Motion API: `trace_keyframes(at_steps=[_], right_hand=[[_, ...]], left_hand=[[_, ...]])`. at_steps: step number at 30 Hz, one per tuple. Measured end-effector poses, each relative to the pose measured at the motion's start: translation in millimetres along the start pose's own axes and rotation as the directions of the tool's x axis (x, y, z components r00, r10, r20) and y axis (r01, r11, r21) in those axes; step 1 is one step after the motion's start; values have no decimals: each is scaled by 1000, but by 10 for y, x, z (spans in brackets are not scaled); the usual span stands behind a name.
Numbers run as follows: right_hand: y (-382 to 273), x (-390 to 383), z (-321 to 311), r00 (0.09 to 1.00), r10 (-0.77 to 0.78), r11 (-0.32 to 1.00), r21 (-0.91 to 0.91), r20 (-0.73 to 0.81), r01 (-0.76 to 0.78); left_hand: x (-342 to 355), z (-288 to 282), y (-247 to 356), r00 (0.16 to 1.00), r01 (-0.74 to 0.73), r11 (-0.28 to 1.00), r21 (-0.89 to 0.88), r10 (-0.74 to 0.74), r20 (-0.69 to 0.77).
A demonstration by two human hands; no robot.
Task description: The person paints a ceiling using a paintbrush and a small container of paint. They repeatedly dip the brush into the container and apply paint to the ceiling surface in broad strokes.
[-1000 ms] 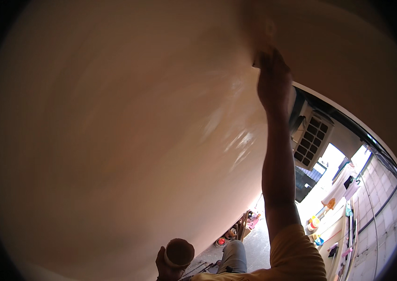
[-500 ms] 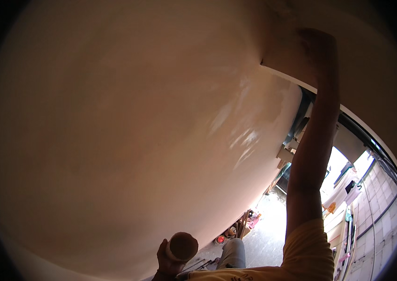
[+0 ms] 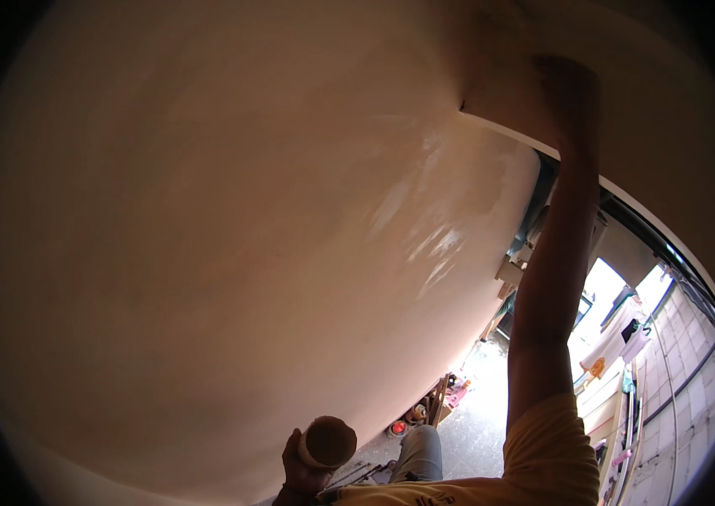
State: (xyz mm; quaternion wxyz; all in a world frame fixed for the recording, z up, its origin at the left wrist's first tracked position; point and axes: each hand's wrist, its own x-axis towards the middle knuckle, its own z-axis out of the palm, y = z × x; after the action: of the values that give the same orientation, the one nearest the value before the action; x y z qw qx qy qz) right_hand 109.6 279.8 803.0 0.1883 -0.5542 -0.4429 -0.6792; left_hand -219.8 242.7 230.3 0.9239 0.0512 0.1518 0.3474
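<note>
My left hand [image 3: 301, 466] is low in the view, with its fingers wrapped round the side of a round, open-topped cup [image 3: 329, 443]. The cup's inside looks brownish; what it holds is too dim to make out. High at the upper right, my right hand [image 3: 572, 88] reaches up beside the corner where the large beige wall [image 3: 231, 253] meets the surface over the opening. Shadow and motion smear its fingers, so whether it grips anything does not show. Pale whitish streaks [image 3: 442, 242] mark the wall left of my raised arm.
A pale edge [image 3: 509, 131] runs along the top of the opening, behind my right forearm. Through it show hanging clothes [image 3: 619, 337], a white block wall [image 3: 669, 405] and a brightly lit floor [image 3: 480, 434]. Assorted items [image 3: 420, 413] lie along the wall's foot, near my leg [image 3: 418, 455].
My right arm has shifted slightly left in the picture, its hand still up by the corner. The wall edge and streaks also sit a little further left. The cup stays in my left hand.
</note>
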Motion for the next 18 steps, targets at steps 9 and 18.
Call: trace_keyframes(at_steps=[9, 18], right_hand=[[116, -970, -403, 869, 307, 942, 253, -389, -220], [211, -169, 359, 941, 46, 581, -757, -335, -298]], left_hand=[[-154, 82, -16, 999, -23, 1000, 11, 24, -39], [-97, -75, -57, 991, -133, 966, 223, 125, 52]])
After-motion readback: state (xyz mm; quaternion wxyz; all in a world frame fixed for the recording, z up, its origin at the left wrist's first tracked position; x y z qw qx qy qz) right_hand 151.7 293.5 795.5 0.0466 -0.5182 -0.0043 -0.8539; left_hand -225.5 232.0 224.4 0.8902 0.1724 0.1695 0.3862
